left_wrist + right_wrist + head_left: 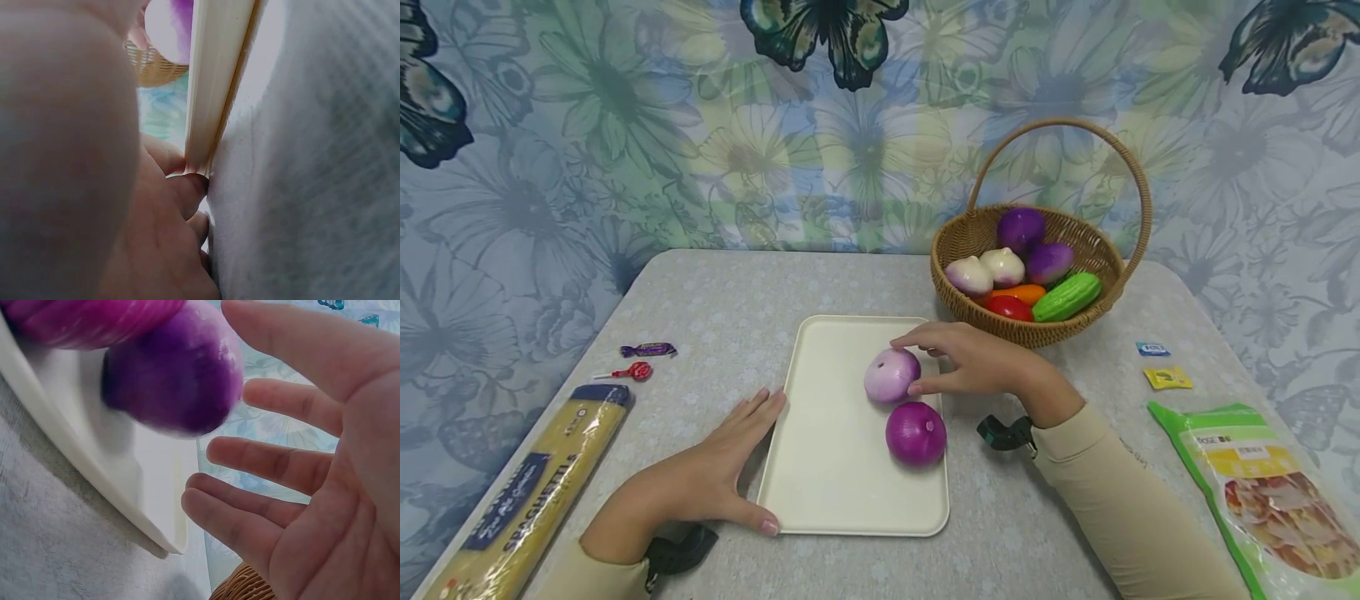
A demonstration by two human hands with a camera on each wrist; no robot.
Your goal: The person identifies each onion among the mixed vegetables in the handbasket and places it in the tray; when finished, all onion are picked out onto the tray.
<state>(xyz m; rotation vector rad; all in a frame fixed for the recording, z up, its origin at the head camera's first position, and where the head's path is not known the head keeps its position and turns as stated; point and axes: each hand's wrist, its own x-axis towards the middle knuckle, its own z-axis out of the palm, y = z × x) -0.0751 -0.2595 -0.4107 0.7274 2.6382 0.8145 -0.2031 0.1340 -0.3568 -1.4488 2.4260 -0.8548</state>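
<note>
Right hand [981, 365], fingers spread wide, rests beside the pale purple plastic onion [891, 376] on the cream rectangular tray [835, 492]. Left hand [715, 475], flat and relaxed, presses the tray's left edge. Darker purple onion [916, 433] sits just nearer.

Pale purple onion [891, 376] on cream tray [827, 467] — darker onion [916, 433] just beside

Smooth matt plastic tray [842, 500], glossy plastic onions [915, 433] (toy-like), woven wicker basket [970, 237], matt tablecloth [715, 308].

A spaghetti packet [527, 500] lies far left, lollipop [632, 372] and wrapped candy [648, 350] just beyond it. Two small sachets [1159, 363] sit above a green snack bag [1270, 492] at right.
</note>
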